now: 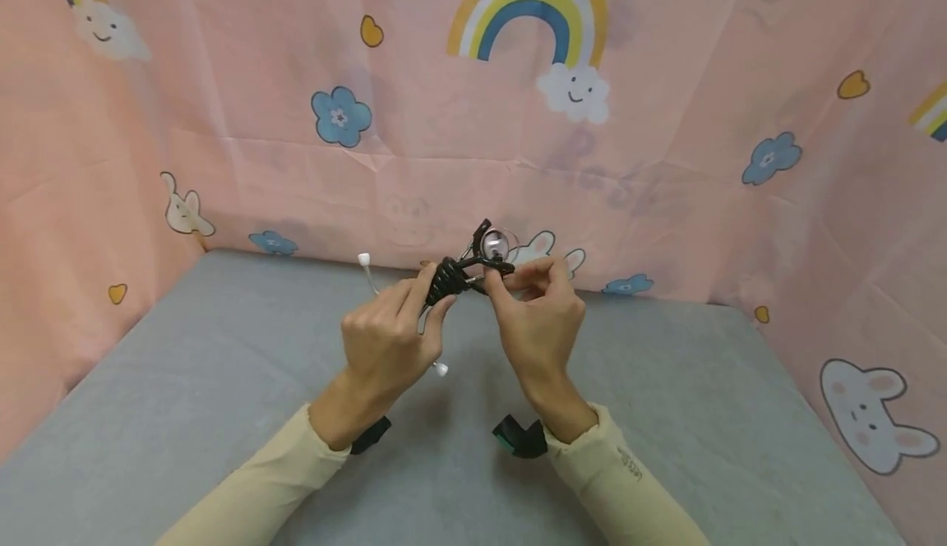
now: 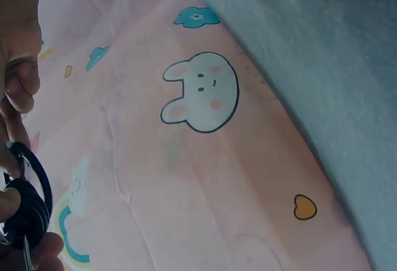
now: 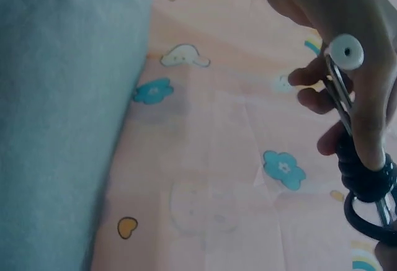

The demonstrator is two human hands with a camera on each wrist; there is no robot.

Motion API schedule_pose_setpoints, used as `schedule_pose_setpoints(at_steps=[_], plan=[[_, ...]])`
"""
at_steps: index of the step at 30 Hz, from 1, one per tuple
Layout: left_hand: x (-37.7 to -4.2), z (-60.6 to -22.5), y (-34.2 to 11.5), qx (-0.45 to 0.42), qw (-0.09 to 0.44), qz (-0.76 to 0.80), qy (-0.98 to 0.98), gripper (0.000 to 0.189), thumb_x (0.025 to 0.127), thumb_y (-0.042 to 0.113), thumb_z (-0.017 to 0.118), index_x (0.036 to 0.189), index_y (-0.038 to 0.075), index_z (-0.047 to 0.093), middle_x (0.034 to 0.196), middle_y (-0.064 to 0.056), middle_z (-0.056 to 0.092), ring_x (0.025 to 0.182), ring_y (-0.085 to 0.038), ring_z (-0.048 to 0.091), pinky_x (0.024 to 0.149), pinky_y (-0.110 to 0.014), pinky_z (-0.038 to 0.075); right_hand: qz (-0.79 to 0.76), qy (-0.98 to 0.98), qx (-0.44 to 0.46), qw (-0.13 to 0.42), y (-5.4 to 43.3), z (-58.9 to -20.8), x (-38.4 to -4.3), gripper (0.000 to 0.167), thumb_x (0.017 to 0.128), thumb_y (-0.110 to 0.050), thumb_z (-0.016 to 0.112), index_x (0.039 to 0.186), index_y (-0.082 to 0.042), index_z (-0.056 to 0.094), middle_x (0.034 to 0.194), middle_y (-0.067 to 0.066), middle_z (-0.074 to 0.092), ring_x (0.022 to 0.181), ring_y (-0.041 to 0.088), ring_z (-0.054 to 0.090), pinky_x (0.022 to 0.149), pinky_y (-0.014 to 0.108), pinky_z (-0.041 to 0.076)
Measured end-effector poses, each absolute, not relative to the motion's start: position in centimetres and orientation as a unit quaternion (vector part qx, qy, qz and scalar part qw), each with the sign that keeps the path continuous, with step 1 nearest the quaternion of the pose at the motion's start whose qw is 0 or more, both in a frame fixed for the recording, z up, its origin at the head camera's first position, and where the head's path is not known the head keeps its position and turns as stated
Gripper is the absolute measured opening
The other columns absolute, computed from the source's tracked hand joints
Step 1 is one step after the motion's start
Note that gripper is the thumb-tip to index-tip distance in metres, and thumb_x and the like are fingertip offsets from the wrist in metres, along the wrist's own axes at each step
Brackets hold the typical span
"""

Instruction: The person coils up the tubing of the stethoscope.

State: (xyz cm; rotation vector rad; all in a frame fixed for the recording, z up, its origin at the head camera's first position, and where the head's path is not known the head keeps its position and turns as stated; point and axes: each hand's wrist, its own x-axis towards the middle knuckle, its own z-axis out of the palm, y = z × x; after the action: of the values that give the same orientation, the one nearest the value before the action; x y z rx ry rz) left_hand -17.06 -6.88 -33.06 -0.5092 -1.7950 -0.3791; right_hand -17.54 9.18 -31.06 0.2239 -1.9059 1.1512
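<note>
A stethoscope is held up in front of the back wall, its black tubing wound in tight coils around the metal ear tubes. My left hand grips the coils between thumb and fingers. White ear tips stick out on both sides of that hand; one ear tip shows large in the right wrist view. With thumb and fingertips, my right hand pinches the tubing's far end, beside the round silver chest piece. Coiled tubing is partly cut off in the left wrist view.
A grey cloth-covered table spreads beneath both hands. Pink printed fabric encloses it at the back and sides, and the hands are near the back edge. Dark wrist straps hang under the sleeves.
</note>
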Motion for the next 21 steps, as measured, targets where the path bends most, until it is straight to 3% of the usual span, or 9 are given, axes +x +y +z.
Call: schedule_pose_setpoints(at_steps=[7, 15, 21], plan=[[-17.9, -32.9, -8.0, -0.182, 0.568, -0.183, -0.782, 0.033, 0.087, 0.025, 0.077, 0.110, 0.000, 0.075, 0.081, -0.011, 0.074, 0.060, -0.026, 0.067, 0.044, -0.036, 0.050, 0.428, -0.800, 0.136, 0.398, 9.9, -30.2, -17.4, 0.039, 0.084, -0.030, 0.081, 0.104, -0.006, 0.057, 0.091, 0.002, 0.076, 0.057, 0.013, 0.063, 0.053, 0.026, 0.051], [-18.4, -32.7, -8.7, -0.210, 0.538, -0.199, -0.792, 0.035, 0.088, 0.025, 0.076, 0.116, 0.004, 0.074, 0.086, -0.008, 0.073, 0.072, -0.026, 0.068, 0.058, -0.038, 0.055, 0.416, -0.838, 0.186, 0.301, 11.4, -29.6, -18.3, 0.049, 0.090, -0.017, 0.074, 0.135, -0.014, 0.055, 0.129, 0.008, 0.057, 0.097, 0.023, 0.065, 0.076, 0.038, 0.056], [-18.8, -32.7, -9.1, -0.238, 0.510, -0.220, -0.797, 0.036, 0.084, 0.022, 0.080, 0.114, 0.003, 0.075, 0.087, -0.008, 0.073, 0.071, -0.024, 0.065, 0.058, -0.036, 0.054, 0.393, -0.854, 0.248, 0.234, 12.4, -29.4, -18.7, 0.063, 0.089, -0.013, 0.076, 0.145, -0.025, 0.049, 0.139, 0.004, 0.053, 0.112, 0.022, 0.062, 0.082, 0.038, 0.057]])
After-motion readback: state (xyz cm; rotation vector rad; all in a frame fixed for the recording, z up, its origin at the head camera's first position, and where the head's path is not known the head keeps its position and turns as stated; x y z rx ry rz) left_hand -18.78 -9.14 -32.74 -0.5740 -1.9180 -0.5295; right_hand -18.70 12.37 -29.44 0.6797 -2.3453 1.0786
